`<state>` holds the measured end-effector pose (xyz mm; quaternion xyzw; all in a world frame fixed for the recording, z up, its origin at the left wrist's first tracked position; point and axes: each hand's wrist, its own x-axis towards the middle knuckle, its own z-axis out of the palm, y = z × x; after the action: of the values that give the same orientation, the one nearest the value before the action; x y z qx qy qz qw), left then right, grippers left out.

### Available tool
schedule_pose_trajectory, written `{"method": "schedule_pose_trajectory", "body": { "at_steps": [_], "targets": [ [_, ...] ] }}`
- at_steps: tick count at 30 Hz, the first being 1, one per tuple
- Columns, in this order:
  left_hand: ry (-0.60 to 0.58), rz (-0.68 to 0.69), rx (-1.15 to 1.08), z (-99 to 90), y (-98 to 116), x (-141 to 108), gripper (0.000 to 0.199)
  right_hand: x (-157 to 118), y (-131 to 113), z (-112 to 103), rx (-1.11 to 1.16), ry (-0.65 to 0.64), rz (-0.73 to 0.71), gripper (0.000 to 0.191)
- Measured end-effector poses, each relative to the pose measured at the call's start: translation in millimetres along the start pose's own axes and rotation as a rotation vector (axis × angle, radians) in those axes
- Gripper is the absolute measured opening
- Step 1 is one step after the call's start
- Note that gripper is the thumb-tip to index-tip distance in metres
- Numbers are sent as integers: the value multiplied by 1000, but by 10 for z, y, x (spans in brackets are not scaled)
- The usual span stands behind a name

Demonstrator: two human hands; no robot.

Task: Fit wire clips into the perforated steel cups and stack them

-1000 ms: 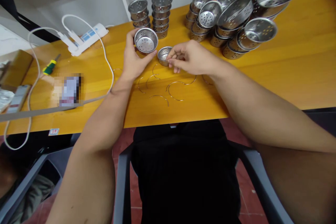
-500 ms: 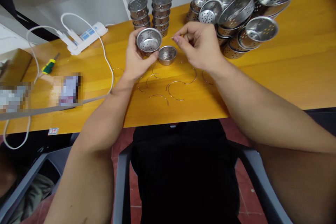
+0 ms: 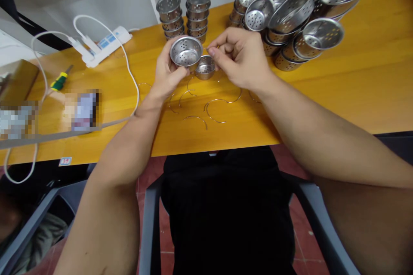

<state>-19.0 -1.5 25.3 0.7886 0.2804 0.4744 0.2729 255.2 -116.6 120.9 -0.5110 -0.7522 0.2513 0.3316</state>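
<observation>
My left hand [image 3: 167, 66] is closed around a perforated steel cup [image 3: 186, 51], its open mouth tilted toward me. Just right of that cup, the thumb and fingertips of my right hand [image 3: 240, 53] pinch a thin piece that looks like wire [image 3: 207, 48]; most of it is hidden by the fingers. Between my hands a smaller perforated cup [image 3: 205, 68] rests on the table. Several curved copper-coloured wires [image 3: 215, 100] lie on the wood below my hands.
Behind my left hand rise two stacks of perforated cups [image 3: 197, 17]. A big pile of perforated steel cups [image 3: 290, 30] fills the back right. Leftward on the table [image 3: 355, 94] are a power strip [image 3: 108, 45], white cables, a screwdriver [image 3: 60, 81] and a blurred-out phone-like object [image 3: 85, 111].
The cup in my left hand has shifted slightly right and tilted more toward me. My right hand's pinched fingertips have come a little left, nearer to its rim.
</observation>
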Motion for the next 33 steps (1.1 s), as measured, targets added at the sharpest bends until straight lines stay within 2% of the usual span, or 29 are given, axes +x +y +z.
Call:
{"method": "schedule_pose_trajectory", "body": {
  "at_steps": [3, 6, 9, 12, 15, 18, 20, 23, 26, 29, 33],
  "targets": [
    [-83, 78, -183, 39, 103, -34, 101, -15, -20, 36, -19, -38, -14, 83],
    [-187, 3, -219, 95, 248, -79, 114, -26, -46, 90, -84, -88, 11, 93],
    [-101, -106, -86, 154, 290, -101, 123, -33, -63, 139, -119, -116, 45, 95],
    [-3, -142, -7, 191, 219, -95, 111, -34, -53, 154, -99, -93, 45, 85],
    [-24, -133, -7, 189, 167, -77, 102, -28, -29, 116, -37, 3, 7, 63],
    [-63, -131, -38, 166, 211, -59, 97, -14, -15, 50, 26, 75, -24, 42],
    [-80, -152, -59, 151, 267, -57, 94, 0, -11, 20, -29, 55, 11, 39],
    [-122, -174, -90, 141, 302, -72, 90, 31, 20, 25, -136, 10, 69, 46],
    [-154, -116, -133, 158, 224, -99, 100, 76, 120, 92, -88, 19, 12, 48],
    [-168, -26, -146, 196, 80, -117, 116, 123, 253, 189, 97, 115, -97, 43],
    [-180, 61, -167, 237, -45, -123, 114, 150, 344, 245, 284, 209, -182, 43]
  ]
}}
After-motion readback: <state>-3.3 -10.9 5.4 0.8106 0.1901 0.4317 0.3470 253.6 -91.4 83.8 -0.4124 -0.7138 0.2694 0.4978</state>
